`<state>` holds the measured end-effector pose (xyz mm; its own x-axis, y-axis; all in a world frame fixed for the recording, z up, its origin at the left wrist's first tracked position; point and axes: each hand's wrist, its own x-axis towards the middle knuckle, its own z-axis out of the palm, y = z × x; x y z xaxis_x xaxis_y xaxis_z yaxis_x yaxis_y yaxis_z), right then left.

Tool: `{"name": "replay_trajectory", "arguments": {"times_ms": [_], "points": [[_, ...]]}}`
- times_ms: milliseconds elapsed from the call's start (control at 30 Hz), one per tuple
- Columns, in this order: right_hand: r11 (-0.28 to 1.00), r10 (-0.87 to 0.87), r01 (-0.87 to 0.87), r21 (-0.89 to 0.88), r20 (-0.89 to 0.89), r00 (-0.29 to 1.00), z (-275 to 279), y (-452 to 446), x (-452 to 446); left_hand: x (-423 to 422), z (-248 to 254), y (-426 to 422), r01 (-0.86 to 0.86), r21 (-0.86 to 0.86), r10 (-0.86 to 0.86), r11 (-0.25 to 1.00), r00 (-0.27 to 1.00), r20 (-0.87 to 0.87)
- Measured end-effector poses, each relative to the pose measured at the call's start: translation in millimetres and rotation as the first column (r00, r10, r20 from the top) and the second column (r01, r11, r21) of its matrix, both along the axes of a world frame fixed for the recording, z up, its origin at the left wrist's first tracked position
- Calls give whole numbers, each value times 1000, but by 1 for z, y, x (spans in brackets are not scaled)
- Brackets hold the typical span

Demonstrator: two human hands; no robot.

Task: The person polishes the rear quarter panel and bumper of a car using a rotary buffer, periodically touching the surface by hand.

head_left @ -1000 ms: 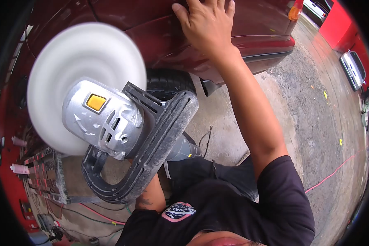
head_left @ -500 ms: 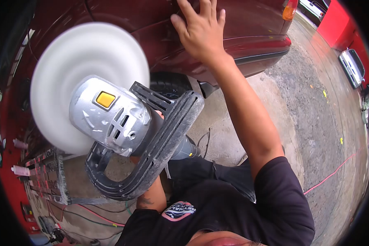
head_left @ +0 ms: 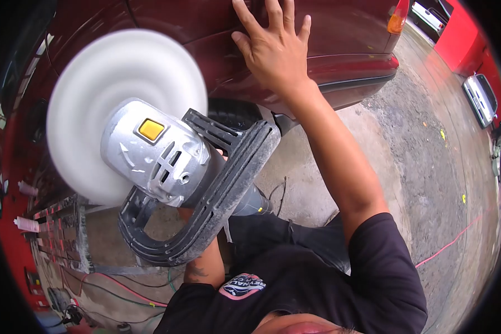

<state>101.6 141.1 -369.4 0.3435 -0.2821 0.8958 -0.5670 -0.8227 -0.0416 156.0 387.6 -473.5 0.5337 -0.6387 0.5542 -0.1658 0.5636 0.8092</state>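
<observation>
Nearest, a person in a black shirt [head_left: 317, 278] holds up a big polisher [head_left: 133, 158]. The left hand [head_left: 186, 213] is mostly hidden behind it, but its fingers seem wrapped around the dark middle part. That is likely a good spot to carry the weight. The black loop handle [head_left: 236, 175] sticks out toward the person, and no hand is on it. The round white pad [head_left: 86, 89] faces the car and looks blurry, as if spinning. Whether it touches the car is hard to tell.

Next to the pad, the right hand [head_left: 279, 61] has its fingers spread wide and seems to lie flat on the dark red car [head_left: 345, 33], maybe for balance. The tire [head_left: 226, 115] shows between the pad and this arm.

The bumper [head_left: 359, 83] ends at the right, and the concrete floor [head_left: 423, 145] stretches past it, giving room that way. By the floor's left edge, a metal rack [head_left: 83, 245] and a red hose [head_left: 128, 287] make things tighter. A silver car [head_left: 480, 99] is far off, near the floor's right edge.
</observation>
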Motion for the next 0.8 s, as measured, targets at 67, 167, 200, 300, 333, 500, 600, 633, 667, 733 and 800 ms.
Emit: {"name": "replay_trajectory", "arguments": {"times_ms": [67,167,200,300,333,500,600,633,667,733,800], "points": [[999,17,-15,-40,50,999,14,-6,6,0,0,-1,-5,3,5,1000,1000,-1],[997,66,-69,44,75,995,9,-4,7,-1,0,-1,0,10,0,1000,1000,-7],[993,91,-97,72,87,992,4,-3,7,-1,0,0,0,11,0,1000,1000,-10],[975,152,-165,147,99,984,0,-3,4,-1,-1,1,3,13,-2,1000,1000,-15],[973,147,-164,163,112,983,4,-2,6,-1,-1,1,5,15,-5,1000,1000,-14],[963,123,-144,230,103,987,21,1,9,-2,0,-1,14,16,-14,1000,1000,-23],[961,228,-247,121,151,962,-20,-6,-2,-2,3,-5,19,17,-18,1000,999,-32],[900,346,-392,192,234,909,-36,2,-13,-2,4,-6,20,18,-20,1000,999,-43],[765,451,-539,352,306,839,-51,14,-29,-1,2,-8,13,22,-12,1000,998,-57],[329,541,-767,551,556,631,-97,40,-57,2,-12,-14,-9,32,12,999,995,-103],[2,532,-751,661,635,560,-150,73,-90,14,-36,-26,-47,37,53,998,984,-171]]}}
